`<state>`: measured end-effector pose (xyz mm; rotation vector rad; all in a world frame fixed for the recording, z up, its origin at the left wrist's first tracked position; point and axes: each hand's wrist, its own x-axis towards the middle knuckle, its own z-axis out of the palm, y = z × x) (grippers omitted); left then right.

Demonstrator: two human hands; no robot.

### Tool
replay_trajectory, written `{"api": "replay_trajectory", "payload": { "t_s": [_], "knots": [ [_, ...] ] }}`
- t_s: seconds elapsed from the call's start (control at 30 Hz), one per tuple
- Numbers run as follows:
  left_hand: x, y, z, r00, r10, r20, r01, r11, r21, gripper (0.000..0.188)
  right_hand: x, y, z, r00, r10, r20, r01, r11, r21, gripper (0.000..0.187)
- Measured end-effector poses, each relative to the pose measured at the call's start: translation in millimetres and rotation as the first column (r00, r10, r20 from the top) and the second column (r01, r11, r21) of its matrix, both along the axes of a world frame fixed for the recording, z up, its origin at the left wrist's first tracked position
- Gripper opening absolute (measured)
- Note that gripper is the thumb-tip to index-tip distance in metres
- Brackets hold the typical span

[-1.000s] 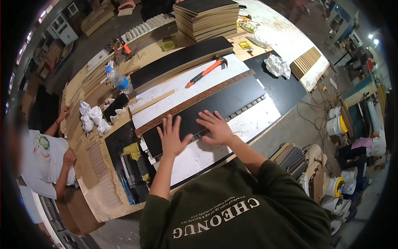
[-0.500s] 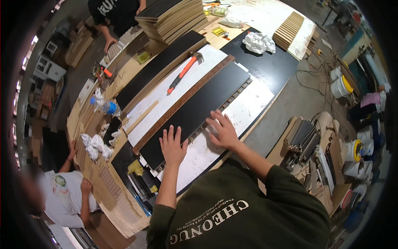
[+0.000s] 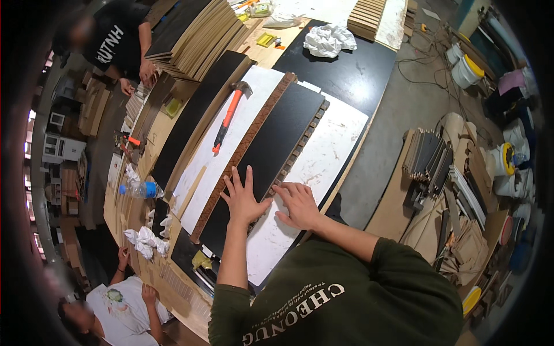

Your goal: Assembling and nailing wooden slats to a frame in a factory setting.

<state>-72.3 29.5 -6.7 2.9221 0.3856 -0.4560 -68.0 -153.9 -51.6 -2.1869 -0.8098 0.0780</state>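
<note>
Resting the left hand [image 3: 245, 205] and right hand [image 3: 299, 207] at the panel [image 3: 288, 124]

Locate the panel at mid-bench, black face up above the white sheet [image 3: 340, 127], running from near left to far right. Observe a row of blocks [image 3: 302, 141] along the right edge and the brown strip [image 3: 254, 141] along the left edge, roughly parallel. Cannot tell whether touching along the full length.

Note the left hand: spread palm-down over the near part of the panel, fingers pointing far, thumb toward the blocks. Note the right hand: fingers slightly bent at the blocks, thumb apart above the sheet. Cannot tell whether pinching an edge or merely touching.

Guard against skewing of the panel, judged possible from uneven pressure between the hands or from pushing at the near part alone. Guard against loosening of a block, possible from a fingertip catching in a gap. Guard against trapping of left fingertips, possible from closing of the panel against the strip. Guard against knocking of the hammer [image 3: 229, 118], lying left of the strip; possible from sideways force shoving the strip leftward. Guard against scuffing of the panel, possible from dragging over the specks on the sheet.
</note>
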Motion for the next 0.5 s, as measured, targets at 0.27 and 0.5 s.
{"api": "replay_trajectory", "payload": {
  "t_s": [0.27, 0.5],
  "knots": [
    [0.7, -1.3, -0.9, 0.999, -0.052, 0.009, 0.051, 0.997, 0.065, 0.102, 2.5, 1.1, -0.4, 1.000, 0.012, 0.005, -0.011, 0.997, -0.071, 0.070],
    [0.8, 2.3, 3.1, 0.999, -0.037, 0.000, 0.037, 0.997, 0.070, 0.100, 7.8, 2.2, 2.1, 0.998, 0.057, 0.000, -0.057, 0.995, -0.077, 0.069]
  ]
}}
